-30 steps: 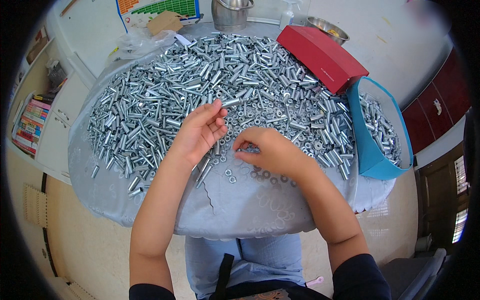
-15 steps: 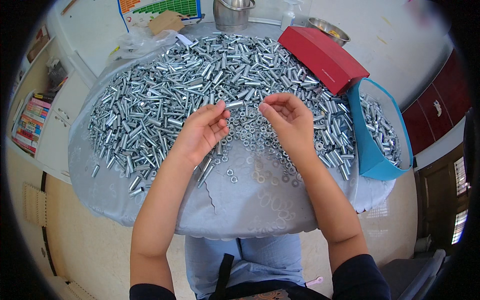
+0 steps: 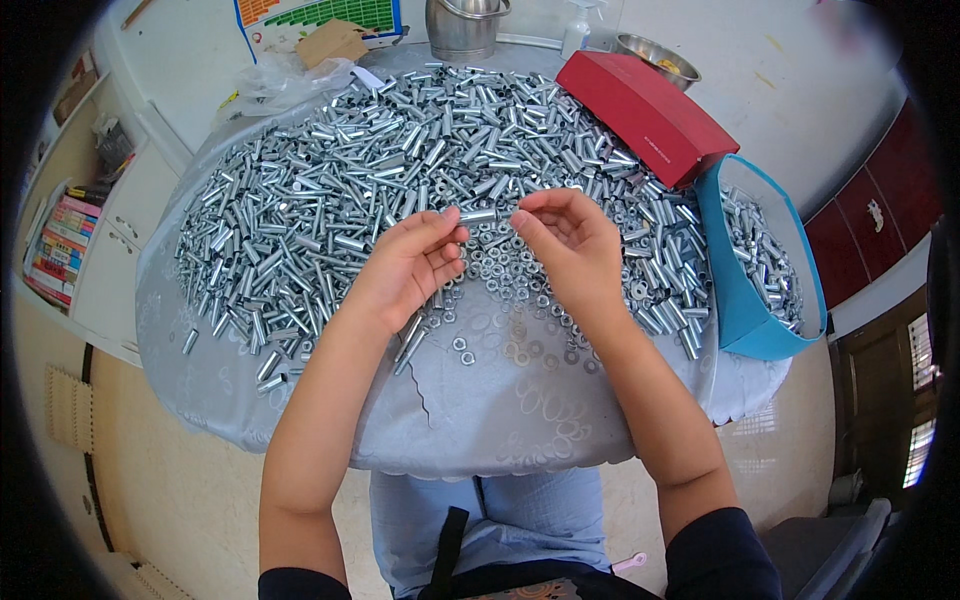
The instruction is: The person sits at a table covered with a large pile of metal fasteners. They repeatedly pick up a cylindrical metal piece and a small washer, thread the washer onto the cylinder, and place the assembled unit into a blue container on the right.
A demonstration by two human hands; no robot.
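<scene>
The left hand [image 3: 405, 265] pinches a little metal tube [image 3: 478, 215] at one end so the other end sticks out. The right hand [image 3: 570, 245] pinches something tiny beside that free end. Loose washers [image 3: 500, 265] lie just below both hands.

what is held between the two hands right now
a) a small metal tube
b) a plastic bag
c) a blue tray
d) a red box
a: a small metal tube sits between the fingers of the left hand and the right hand, held just above the pile on the table, while the red box and blue tray lie untouched off to the right.
</scene>
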